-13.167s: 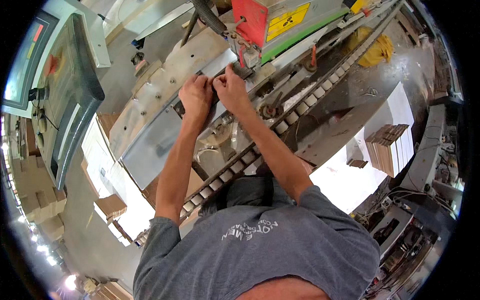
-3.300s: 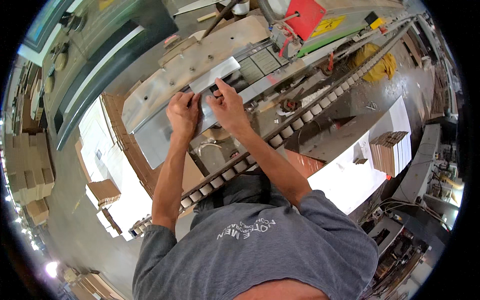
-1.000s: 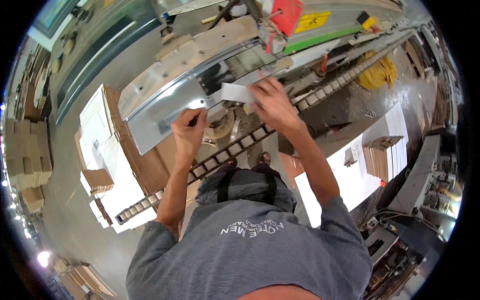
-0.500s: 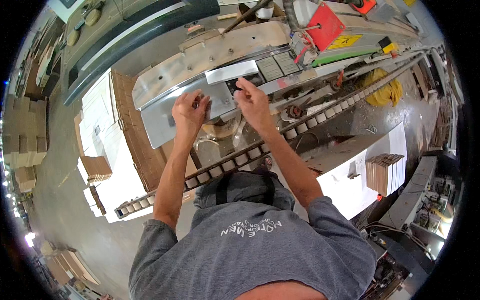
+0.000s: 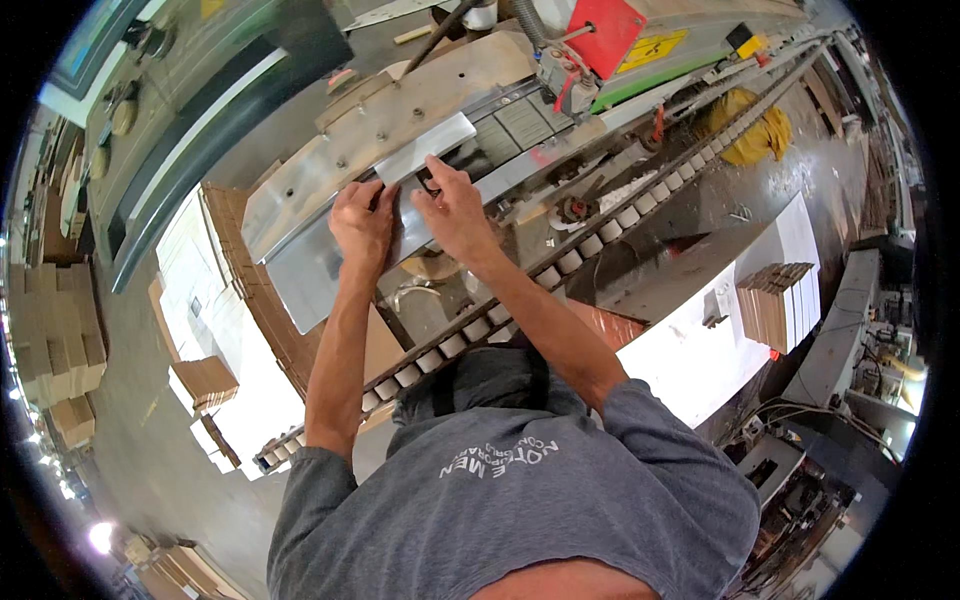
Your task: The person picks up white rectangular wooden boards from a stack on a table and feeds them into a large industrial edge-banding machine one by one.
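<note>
A flat white cardboard-like strip (image 5: 428, 146) lies tilted along the metal machine bed (image 5: 306, 283), just left of some grey ribbed blocks (image 5: 515, 127). My left hand (image 5: 362, 225) is at the strip's left end, thumb and fingertips drawn together on its corner. How firmly they grip is partly hidden by the hand itself. Along the strip's near edge, my right hand (image 5: 456, 214) has its index finger reaching up to it, thumb held apart below. A dark slot shows between the strip and this hand.
A roller rail (image 5: 568, 262) runs diagonally between my body and the bed. Stacked white-faced cardboard sheets (image 5: 205, 290) stand left, more white sheets (image 5: 690, 355) right. A red plate (image 5: 607, 35) is on the machine behind. A yellow bag (image 5: 750, 128) lies far right.
My view has turned, shifting the machine leftward in the picture. Both hands have come closer together and nearer the white strip, the left reaching its left end.
</note>
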Action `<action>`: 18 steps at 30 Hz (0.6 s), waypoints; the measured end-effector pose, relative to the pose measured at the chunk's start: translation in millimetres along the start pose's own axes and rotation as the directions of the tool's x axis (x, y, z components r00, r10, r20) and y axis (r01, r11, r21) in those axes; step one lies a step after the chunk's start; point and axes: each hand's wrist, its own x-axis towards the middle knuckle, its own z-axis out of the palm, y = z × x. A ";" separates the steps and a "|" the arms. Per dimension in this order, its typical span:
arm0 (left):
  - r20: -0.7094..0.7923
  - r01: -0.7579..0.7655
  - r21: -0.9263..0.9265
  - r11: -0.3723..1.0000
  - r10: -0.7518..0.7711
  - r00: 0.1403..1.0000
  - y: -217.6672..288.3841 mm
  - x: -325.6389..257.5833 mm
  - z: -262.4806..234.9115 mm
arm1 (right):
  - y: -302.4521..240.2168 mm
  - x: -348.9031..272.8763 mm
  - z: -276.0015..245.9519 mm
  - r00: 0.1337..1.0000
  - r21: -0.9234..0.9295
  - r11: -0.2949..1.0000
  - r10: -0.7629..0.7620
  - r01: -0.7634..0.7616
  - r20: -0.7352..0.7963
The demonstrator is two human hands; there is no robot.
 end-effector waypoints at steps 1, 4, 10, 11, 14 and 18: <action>0.015 -0.002 -0.002 1.000 0.002 1.000 2.4 1.1 1.9 | 2.9 1.6 1.9 1.000 -0.002 1.000 0.009 -0.009 -0.007; 0.079 0.001 -0.005 1.000 -0.001 0.997 15.2 7.4 6.5 | 9.1 8.9 -0.3 0.977 -0.044 0.982 -0.188 0.185 -0.099; 0.163 0.007 -0.040 0.999 0.000 0.987 41.5 24.2 34.6 | 21.4 28.1 -33.0 0.961 -0.185 0.958 -0.244 0.218 -0.131; 0.179 0.005 -0.034 0.999 0.001 0.984 47.2 27.0 41.6 | 25.9 31.8 -38.8 0.962 -0.185 0.959 -0.239 0.213 -0.134; 0.134 -0.072 -0.005 0.997 0.072 0.988 59.4 34.9 62.8 | 30.8 42.5 -55.5 0.938 -0.253 0.932 -0.304 0.258 -0.164; 0.170 -0.090 0.018 0.996 0.086 0.982 71.9 42.7 93.9 | 45.5 54.9 -75.4 0.917 -0.295 0.923 -0.321 0.247 -0.236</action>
